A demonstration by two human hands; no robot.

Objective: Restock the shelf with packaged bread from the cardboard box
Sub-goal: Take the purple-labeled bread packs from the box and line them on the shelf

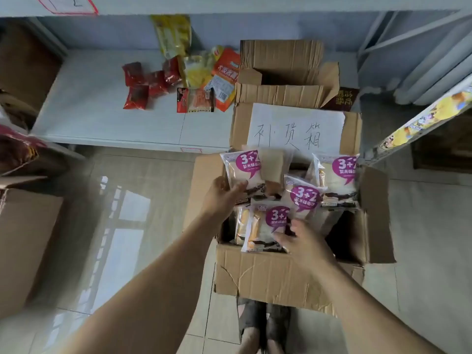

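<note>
While both bare forearms reach fwd and down from the bottom of the view, each hand lands on a separate bread pack inside the open cardboard box (268,274) on the tiled floor. Left hand (224,194) comes in from the lower left w/ the arm nearly straight; its fingers are curled over the lower left edge of the upper-left bread pack (245,169), thumb side toward the box's left flap. It touches the pack, but whether it has a full grip I can't tell. Right hand (304,241) angles in from the lower right, fingers loosely spread and laid on the right side of the near bread pack (265,226), which leans up against the box's front wall (purple "3+2" label facing up). No clear pinch there either.

Two more same-label packs lie in the box: one in the middle (304,198), one at the right (337,180). A white handwritten sheet (296,129) is stuck to the far flap. Behind and to the left, the low white shelf (107,118) holds red snack packs (143,85) and yellow and orange bags (201,70), well apart from the bread.
</note>
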